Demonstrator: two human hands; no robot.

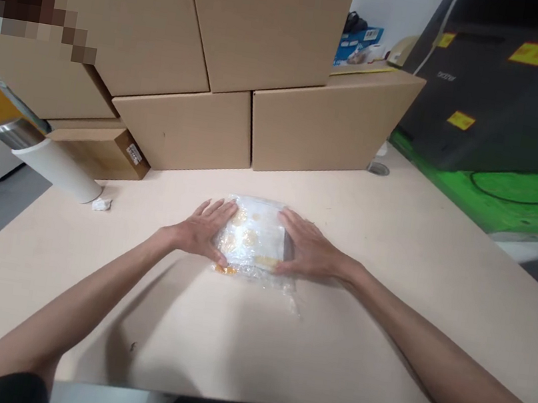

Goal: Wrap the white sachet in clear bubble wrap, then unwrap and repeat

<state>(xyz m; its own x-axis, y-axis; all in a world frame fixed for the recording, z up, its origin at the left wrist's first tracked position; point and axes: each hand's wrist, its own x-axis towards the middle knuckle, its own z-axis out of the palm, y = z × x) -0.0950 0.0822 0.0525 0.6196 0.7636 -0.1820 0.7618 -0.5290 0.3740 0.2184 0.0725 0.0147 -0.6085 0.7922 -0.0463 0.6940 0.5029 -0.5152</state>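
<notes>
A flat, whitish package wrapped in clear bubble wrap (256, 237) lies on the pale table in front of me, with yellow spots showing through the plastic. My left hand (204, 227) grips its left edge, thumb near the front corner and fingers toward the back. At the opposite edge, my right hand (310, 245) holds the package the same way, thumb at the front and fingers at the far side. Loose wrap sticks out along the front edge, with an orange patch at the left and a thin strip trailing right.
Stacked cardboard boxes (181, 128) line the table's back. A white roll (58, 170) lies at the left beside a small brown box (99, 149) and a crumpled white scrap (101, 204). A black machine (492, 93) stands right on a green surface (527, 199). Another person is partly visible upper left.
</notes>
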